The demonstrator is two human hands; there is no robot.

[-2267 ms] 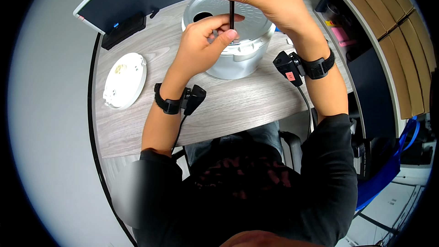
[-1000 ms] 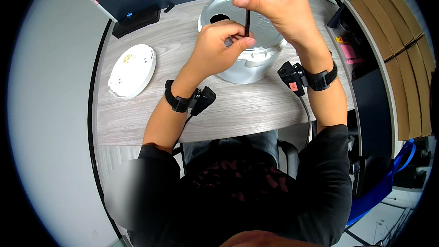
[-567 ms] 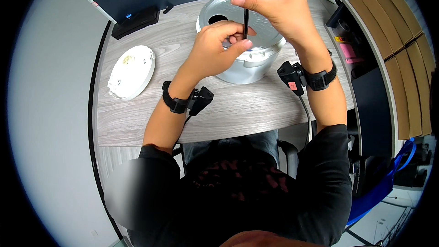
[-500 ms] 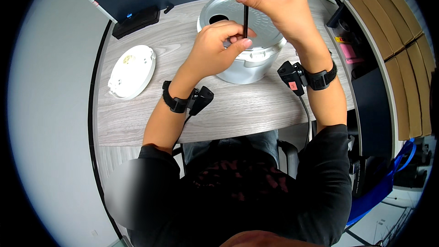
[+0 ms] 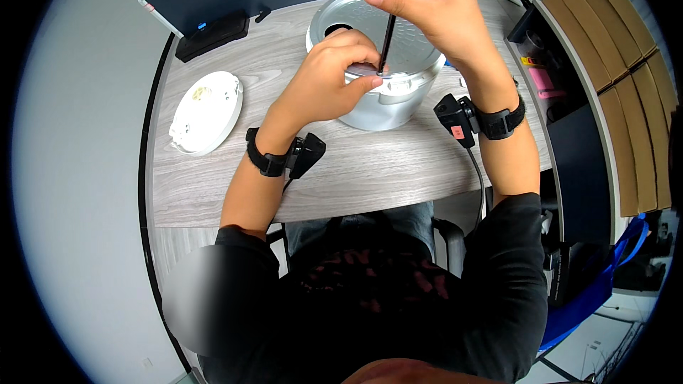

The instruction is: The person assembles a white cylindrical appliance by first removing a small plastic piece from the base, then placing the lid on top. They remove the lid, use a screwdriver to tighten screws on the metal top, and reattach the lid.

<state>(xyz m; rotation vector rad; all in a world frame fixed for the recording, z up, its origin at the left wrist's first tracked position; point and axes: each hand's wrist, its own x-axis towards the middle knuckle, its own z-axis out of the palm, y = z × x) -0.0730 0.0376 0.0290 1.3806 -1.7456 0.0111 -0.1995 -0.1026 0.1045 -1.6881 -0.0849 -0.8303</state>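
A screwdriver (image 5: 388, 39) with a white and grey handle and a long dark shaft is in my right hand (image 5: 442, 14), its fingers closed round the handle. The shaft slants down to the near rim of a round white appliance (image 5: 377, 114), which looks like a rice cooker. On top lies its silvery metal lid plate (image 5: 409, 46), with a dark round hole at the left. My left hand (image 5: 331, 78) bends over the near rim, thumb and fingertips closed in beside the screwdriver's tip. Whatever sits between those fingertips is too small to make out.
A round white cover (image 5: 206, 114) lies on the grey wood-grain desk (image 5: 284, 203) to the left. Behind it stands a black box-shaped object (image 5: 212, 37) before a dark panel. Cardboard boxes (image 5: 605, 35) and a shelf with a pink item (image 5: 545, 84) line the right side.
The screwdriver has tilted, its handle shifting right and its tip moving slightly nearer to me. My left thumb has moved down a little, away from the shaft.
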